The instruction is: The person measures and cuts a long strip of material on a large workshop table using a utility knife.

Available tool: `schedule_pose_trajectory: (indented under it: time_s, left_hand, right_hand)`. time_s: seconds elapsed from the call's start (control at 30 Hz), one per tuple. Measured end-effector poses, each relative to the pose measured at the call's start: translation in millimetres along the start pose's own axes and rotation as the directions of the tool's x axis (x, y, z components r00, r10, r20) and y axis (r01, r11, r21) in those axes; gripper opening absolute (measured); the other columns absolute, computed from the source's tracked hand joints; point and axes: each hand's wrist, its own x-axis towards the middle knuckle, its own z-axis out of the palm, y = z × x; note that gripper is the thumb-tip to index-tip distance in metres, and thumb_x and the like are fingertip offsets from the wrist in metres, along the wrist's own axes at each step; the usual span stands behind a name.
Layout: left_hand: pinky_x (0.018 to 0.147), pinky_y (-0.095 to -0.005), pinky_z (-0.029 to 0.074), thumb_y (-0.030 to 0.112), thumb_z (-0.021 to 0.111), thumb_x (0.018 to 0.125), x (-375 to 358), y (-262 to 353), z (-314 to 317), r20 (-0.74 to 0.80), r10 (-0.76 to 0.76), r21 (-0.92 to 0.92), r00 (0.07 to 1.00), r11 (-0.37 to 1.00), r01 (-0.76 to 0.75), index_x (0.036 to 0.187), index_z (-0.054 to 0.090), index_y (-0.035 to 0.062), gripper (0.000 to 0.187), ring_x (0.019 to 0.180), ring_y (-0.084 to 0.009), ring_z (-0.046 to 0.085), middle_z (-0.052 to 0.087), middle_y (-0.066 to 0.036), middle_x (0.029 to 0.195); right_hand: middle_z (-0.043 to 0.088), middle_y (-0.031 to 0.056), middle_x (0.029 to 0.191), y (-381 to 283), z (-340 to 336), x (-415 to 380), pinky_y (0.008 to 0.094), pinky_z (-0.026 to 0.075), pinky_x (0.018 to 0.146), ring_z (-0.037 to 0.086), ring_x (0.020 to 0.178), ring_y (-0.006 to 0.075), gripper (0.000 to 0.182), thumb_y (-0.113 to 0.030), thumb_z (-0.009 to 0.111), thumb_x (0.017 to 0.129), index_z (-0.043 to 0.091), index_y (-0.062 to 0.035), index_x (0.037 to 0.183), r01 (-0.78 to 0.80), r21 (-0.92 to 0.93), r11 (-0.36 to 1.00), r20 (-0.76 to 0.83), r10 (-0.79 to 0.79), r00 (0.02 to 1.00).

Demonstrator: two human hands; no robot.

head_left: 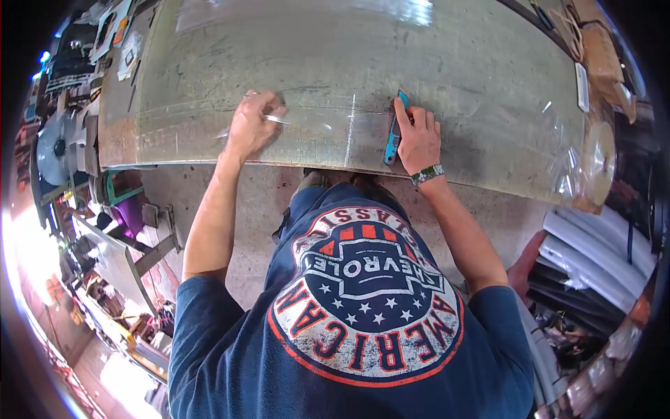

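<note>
My left hand [256, 124] is closed in a pinch on a strip of clear plastic film [277, 119], just above the worktable [230, 77]. Motion blurs its fingertips a little. The film is see-through, so its full outline is hard to follow across the tabletop. My right hand [420, 140] rests near the table's front edge, wrist in a patterned band. A blue and dark utility knife [391, 148] lies lengthwise along its thumb side. The thumb is over the knife and the other fingers are bent. A white chalk-like line [351, 122] runs front to back between my hands.
A roll of clear plastic [599, 162] stands at the table's right end, with a cardboard piece [601, 54] behind it. Wrapped rolls [593, 244] lean below on the right. At the left are a grey disc-shaped object [59, 148] and cluttered shelves.
</note>
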Motion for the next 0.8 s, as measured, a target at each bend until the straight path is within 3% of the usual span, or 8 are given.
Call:
schedule_pose_trajectory:
  time_s: [0.07, 0.1, 0.23, 0.37, 0.47, 0.6, 0.7, 0.8]
  left_hand:
    - [0.081, -0.04, 0.053, 0.013, 0.078, 0.086, -2, 5, -18, 0.098, -0.245, -0.051, 0.965, 0.967, 0.25, 0.091, 0.068, 0.0031, 0.015, 0.087, -0.0328, 0.067, 0.071, -0.014, 0.093]
    - [0.073, -0.0361, 0.051, 0.02, 0.082, 0.085, -3, 0, -19, 0.09, -0.137, -0.108, 0.987, 0.983, 0.146, 0.095, 0.069, 0.0029, 0.024, 0.073, -0.0258, 0.063, 0.069, -0.01, 0.083]
    - [0.07, -0.0302, 0.046, 0.034, 0.09, 0.076, -5, 2, -37, 0.437, -0.209, -0.112, 0.875, 0.952, 0.284, 0.106, 0.073, 0.0028, 0.046, 0.076, -0.0121, 0.055, 0.062, -0.001, 0.081]
    - [0.066, -0.0298, 0.043, 0.03, 0.083, 0.086, 11, -40, -43, 0.449, -0.199, -0.316, 0.871, 0.877, 0.363, 0.092, 0.067, 0.0011, 0.033, 0.074, -0.0106, 0.05, 0.058, 0.001, 0.079]
    - [0.063, -0.0317, 0.042, 0.031, 0.08, 0.089, 20, -18, -57, 0.448, -0.314, -0.029, 0.837, 0.931, 0.364, 0.082, 0.064, 0.0011, 0.035, 0.068, -0.0106, 0.048, 0.055, 0.003, 0.071]
    - [0.064, -0.0395, 0.048, 0.031, 0.081, 0.088, 16, -29, -43, 0.359, -0.229, 0.136, 0.905, 0.972, 0.192, 0.082, 0.063, 0.0036, 0.033, 0.061, -0.0222, 0.06, 0.06, -0.005, 0.064]
    - [0.074, -0.0487, 0.054, 0.04, 0.082, 0.085, 10, -8, -36, 0.226, -0.135, 0.248, 0.965, 0.966, 0.077, 0.095, 0.069, 0.0035, 0.039, 0.082, -0.0364, 0.071, 0.073, -0.015, 0.084]
    - [0.078, -0.0466, 0.054, 0.043, 0.085, 0.08, 2, 7, 3, 0.116, 0.128, 0.183, 0.985, 0.972, -0.147, 0.103, 0.069, 0.0064, 0.046, 0.098, -0.0359, 0.068, 0.07, -0.016, 0.103]
  right_hand:
    - [0.058, 0.0079, 0.112, 2, -2, 2, 0.0445, 0.047, 0.086, 0.058, 0.103, 0.0301, 0.066, -0.001, 0.061, 0.087, 0.053, -0.0171, 0.151, 0.018, -0.003, 1.0, 0.019, -0.018, 1.0]
    - [0.058, 0.0081, 0.113, 2, -3, 2, 0.0446, 0.047, 0.086, 0.058, 0.103, 0.0301, 0.066, -0.002, 0.061, 0.087, 0.053, -0.017, 0.151, 0.02, -0.006, 1.0, 0.028, -0.02, 0.999]
    - [0.057, 0.0088, 0.112, 7, -6, 6, 0.044, 0.047, 0.085, 0.057, 0.102, 0.03, 0.064, -0.004, 0.063, 0.087, 0.054, -0.014, 0.149, 0.05, 0.021, 0.999, 0.052, -0.051, 0.997]
    - [0.057, 0.0109, 0.112, 13, -20, 14, 0.0444, 0.048, 0.087, 0.058, 0.102, 0.0317, 0.056, -0.01, 0.064, 0.089, 0.055, -0.0083, 0.145, 0.115, 0.095, 0.989, 0.126, -0.126, 0.984]
    - [0.057, 0.0137, 0.115, 16, -27, 25, 0.046, 0.05, 0.09, 0.059, 0.106, 0.0345, 0.054, -0.018, 0.066, 0.093, 0.054, -0.0049, 0.144, 0.151, 0.147, 0.978, 0.181, -0.176, 0.968]
    - [0.058, 0.0156, 0.117, 6, -37, 36, 0.0478, 0.052, 0.093, 0.06, 0.108, 0.0369, 0.058, -0.031, 0.07, 0.095, 0.053, -0.0064, 0.144, 0.176, 0.174, 0.969, 0.218, -0.212, 0.953]
    - [0.059, 0.0166, 0.123, -10, -49, 41, 0.0462, 0.053, 0.092, 0.061, 0.109, 0.0359, 0.058, -0.031, 0.074, 0.093, 0.055, -0.0103, 0.145, 0.094, 0.187, 0.978, 0.346, -0.155, 0.925]
    - [0.062, 0.017, 0.123, -7, -35, 30, 0.0461, 0.054, 0.091, 0.063, 0.11, 0.0362, 0.051, -0.03, 0.073, 0.093, 0.061, -0.0113, 0.14, 0.266, 0.203, 0.942, 0.223, -0.309, 0.924]
